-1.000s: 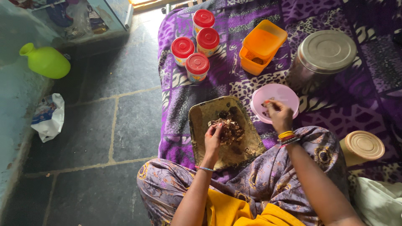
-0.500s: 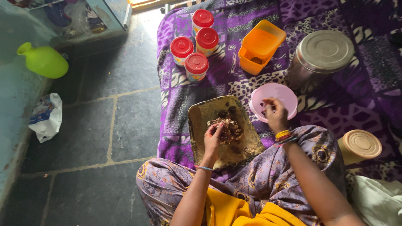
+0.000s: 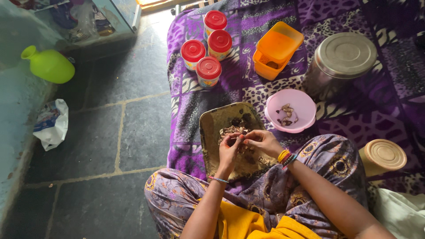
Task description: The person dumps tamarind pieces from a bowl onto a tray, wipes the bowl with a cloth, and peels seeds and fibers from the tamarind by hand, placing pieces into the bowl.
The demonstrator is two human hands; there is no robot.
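Both your forearms reach forward over your lap, and your left hand [image 3: 229, 150] and right hand [image 3: 262, 140] meet over the brass tray [image 3: 211, 128]. Their fingers are pinched together on a small dark piece from the pile [image 3: 231, 130] on that tray; what the piece is, you cannot make out. Just right of the tray sits one pink bowl [image 3: 305, 102] with a few scraps. Beyond the tray stand four red-lidded jars [image 3: 208, 67], one orange box [image 3: 276, 49] and one steel canister [image 3: 341, 59], its base hidden.
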